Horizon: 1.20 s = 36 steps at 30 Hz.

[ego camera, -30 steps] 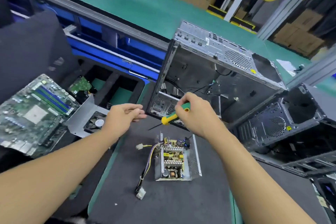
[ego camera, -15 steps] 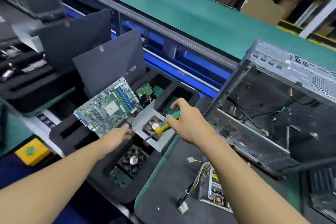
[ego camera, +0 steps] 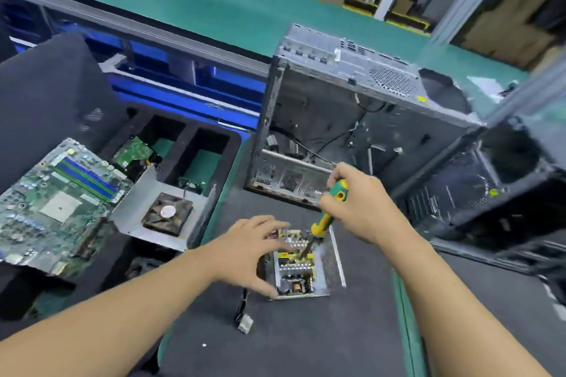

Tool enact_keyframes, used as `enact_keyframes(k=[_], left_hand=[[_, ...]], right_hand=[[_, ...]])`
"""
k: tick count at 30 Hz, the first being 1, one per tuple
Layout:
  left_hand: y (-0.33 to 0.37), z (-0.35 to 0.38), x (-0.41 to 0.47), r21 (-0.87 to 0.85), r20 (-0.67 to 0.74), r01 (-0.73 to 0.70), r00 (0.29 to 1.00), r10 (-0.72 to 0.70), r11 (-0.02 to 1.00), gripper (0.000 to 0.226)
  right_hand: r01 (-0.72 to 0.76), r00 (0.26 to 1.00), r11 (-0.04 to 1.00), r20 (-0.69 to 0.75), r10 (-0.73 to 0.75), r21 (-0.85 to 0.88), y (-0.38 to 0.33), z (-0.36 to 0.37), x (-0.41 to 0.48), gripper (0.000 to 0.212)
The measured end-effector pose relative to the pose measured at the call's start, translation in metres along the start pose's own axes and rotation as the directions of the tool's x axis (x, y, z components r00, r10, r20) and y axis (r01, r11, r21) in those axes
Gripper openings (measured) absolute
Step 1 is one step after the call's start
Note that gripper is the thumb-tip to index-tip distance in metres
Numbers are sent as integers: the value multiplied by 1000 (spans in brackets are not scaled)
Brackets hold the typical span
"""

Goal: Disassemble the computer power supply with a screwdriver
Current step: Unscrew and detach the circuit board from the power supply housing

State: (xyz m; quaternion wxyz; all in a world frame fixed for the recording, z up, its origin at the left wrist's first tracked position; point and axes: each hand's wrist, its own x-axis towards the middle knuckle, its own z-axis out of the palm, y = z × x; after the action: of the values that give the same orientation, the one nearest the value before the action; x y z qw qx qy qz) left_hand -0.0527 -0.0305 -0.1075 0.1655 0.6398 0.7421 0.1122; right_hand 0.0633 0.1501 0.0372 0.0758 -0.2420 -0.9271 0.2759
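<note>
The opened power supply (ego camera: 301, 277) lies on the dark mat in front of me, its circuit board with heat sinks exposed and its cables with a white connector (ego camera: 245, 323) trailing toward me. My right hand (ego camera: 358, 208) grips a green and yellow screwdriver (ego camera: 329, 213), its tip pointing down onto the board. My left hand (ego camera: 248, 248) hovers with spread fingers over the left side of the supply, thumb near its front corner. I cannot tell whether it touches the housing.
An empty grey computer case (ego camera: 346, 119) stands open behind the supply, with black cases (ego camera: 477, 193) to the right. On the left, a foam tray (ego camera: 211, 144) holds a motherboard (ego camera: 58, 202), a metal cover with a fan (ego camera: 167, 214) and a small green board (ego camera: 133, 150).
My view swung to the left tray and back. My left hand came from the tray to the power supply. My right hand brought the screwdriver tip down onto the board.
</note>
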Motion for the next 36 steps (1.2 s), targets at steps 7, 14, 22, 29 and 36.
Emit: enact_keyframes(k=[7,14,22,29,36], left_hand=[[-1,22,39,321,185,-238,965,186,917,40],[-14,15,40,264,160,-435,900,405,861,13],[-8,16,36,221,38,-388,920,390,895,17],[-7,14,42,394,276,-281,944,178,875,13],[0,12,38,168,190,-139,976,106,976,34]], right_hand=[[7,981,998,192,5,-63,40,6,-55,21],[69,962,998,265,-66,-2,41,69,-80,17],[159,936,986,323,-137,-43,25,91,-85,17],[161,932,982,344,-118,-99,20,91,-80,16],[183,918,982,364,-158,-35,19,90,-74,21]])
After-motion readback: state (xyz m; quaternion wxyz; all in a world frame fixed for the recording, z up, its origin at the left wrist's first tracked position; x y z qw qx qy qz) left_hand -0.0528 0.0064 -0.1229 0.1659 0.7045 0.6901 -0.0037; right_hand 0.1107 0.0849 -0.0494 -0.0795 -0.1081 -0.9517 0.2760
